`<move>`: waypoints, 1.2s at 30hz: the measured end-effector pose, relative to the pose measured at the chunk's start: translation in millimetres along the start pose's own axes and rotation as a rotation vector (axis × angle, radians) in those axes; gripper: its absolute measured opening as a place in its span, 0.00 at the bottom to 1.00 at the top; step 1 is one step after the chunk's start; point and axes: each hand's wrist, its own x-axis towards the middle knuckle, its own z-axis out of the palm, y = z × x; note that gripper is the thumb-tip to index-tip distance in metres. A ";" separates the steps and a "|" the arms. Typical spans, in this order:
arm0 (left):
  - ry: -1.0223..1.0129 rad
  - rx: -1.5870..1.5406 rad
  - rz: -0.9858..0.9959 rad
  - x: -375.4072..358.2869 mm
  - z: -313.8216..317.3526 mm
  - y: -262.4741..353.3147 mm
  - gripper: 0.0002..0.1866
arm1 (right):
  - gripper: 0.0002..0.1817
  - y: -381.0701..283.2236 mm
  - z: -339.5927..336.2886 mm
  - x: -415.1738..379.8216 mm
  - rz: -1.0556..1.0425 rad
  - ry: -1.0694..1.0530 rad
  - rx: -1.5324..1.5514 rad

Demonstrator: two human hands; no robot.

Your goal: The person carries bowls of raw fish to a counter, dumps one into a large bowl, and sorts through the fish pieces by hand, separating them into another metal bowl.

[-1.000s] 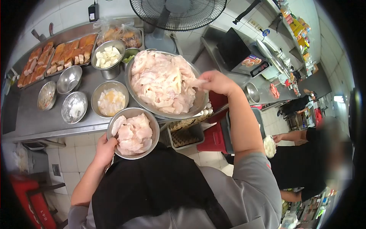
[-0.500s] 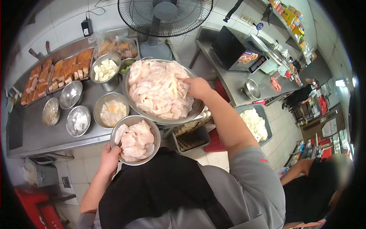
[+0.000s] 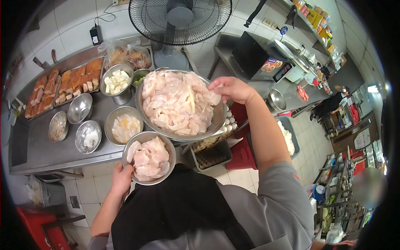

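My left hand (image 3: pixel 121 178) grips the rim of a small metal bowl (image 3: pixel 173 161) in front of my apron. Slices of raw chicken (image 3: pixel 150 155) fill that bowl. Beyond it stands a large metal bowl (image 3: pixel 166 134), heaped with pale raw chicken (image 3: pixel 177 102). At its right rim my right hand (image 3: pixel 234 89) has thumb and fingers closed on a slice of raw chicken (image 3: pixel 213 97) at the edge of the heap. Left of the small bowl sits a metal bowl with egg and a pale mixture (image 3: pixel 126 127).
Metal bowls, one with white powder (image 3: pixel 88 136), stand on the steel counter (image 3: pixel 46 154). Behind are a pot of white cubes (image 3: pixel 117 81), trays of browned meat blocks (image 3: pixel 81 79) and a fan (image 3: pixel 180 18). Eggs (image 3: pixel 228 124) and a microwave (image 3: pixel 260 56) are to the right; another person (image 3: pixel 327 104) stands farther off.
My right hand has lifted and shifted right from the chicken heap, now with a slice in its fingers. The left hand still holds the small bowl. A nearby person at lower right has mostly left view.
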 end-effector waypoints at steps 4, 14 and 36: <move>0.002 -0.011 0.015 -1.6 5.6 2.3 0.19 | 0.18 -5.0 23.7 -0.5 -0.126 -0.001 0.071; -0.025 -0.012 0.018 0.8 2.7 -0.8 0.20 | 0.15 -36.4 55.2 -9.1 -0.127 0.051 -0.149; -0.033 0.036 0.045 -5.0 -0.6 0.3 0.21 | 0.17 -25.2 74.5 15.8 -0.443 0.106 -0.835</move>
